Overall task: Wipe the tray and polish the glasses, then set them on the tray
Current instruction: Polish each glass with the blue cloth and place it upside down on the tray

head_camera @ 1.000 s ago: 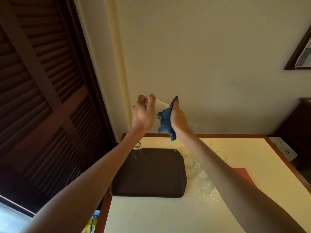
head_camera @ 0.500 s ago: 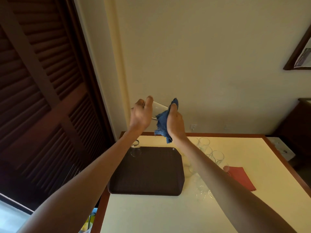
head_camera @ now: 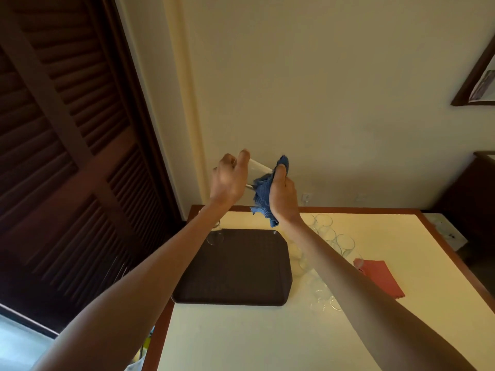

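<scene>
Raised in front of the wall, my left hand [head_camera: 229, 180] grips a clear glass [head_camera: 257, 171] by its base end, tilted on its side. My right hand [head_camera: 284, 195] holds a blue cloth [head_camera: 263, 195] pressed against the glass's open end. Below them a dark brown tray [head_camera: 235, 269] lies on the cream table, with one glass [head_camera: 215, 235] standing at its far left corner, partly behind my left forearm. Several more clear glasses [head_camera: 328, 234] stand on the table to the right of the tray, some hidden by my right forearm.
A red cloth [head_camera: 380, 278] lies flat on the table [head_camera: 294, 338] right of the glasses. The table has a wooden rim. Dark louvred doors [head_camera: 67, 156] fill the left side. A dark cabinet [head_camera: 471, 188] stands at the far right, a picture frame [head_camera: 479, 81] above it.
Both hands stay raised with the glass and cloth, shifting only slightly as the cloth works on the glass. The view has drifted, so the red cloth and more glasses show.
</scene>
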